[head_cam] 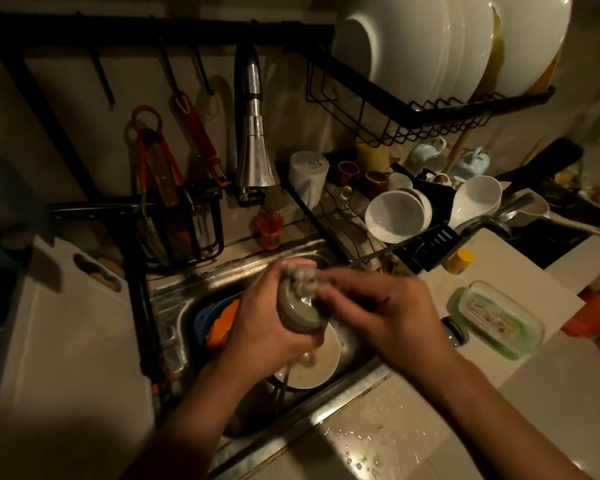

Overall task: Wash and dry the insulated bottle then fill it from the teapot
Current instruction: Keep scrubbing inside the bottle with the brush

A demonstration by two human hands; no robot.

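Over the steel sink, my left hand grips a grey-green insulated bottle around its body. Its base points toward me. My right hand is blurred and holds a sudsy scrubber against the bottle's far end. Foam covers that end, so I cannot see the bottle's mouth. A pale blue teapot stands far back on the right, behind the dish rack.
A white plate and a blue-and-orange item lie in the sink. The faucet head hangs above. A dish rack with white bowls sits right; a lidded glass container and wet counter lie near right. Cutting board left.
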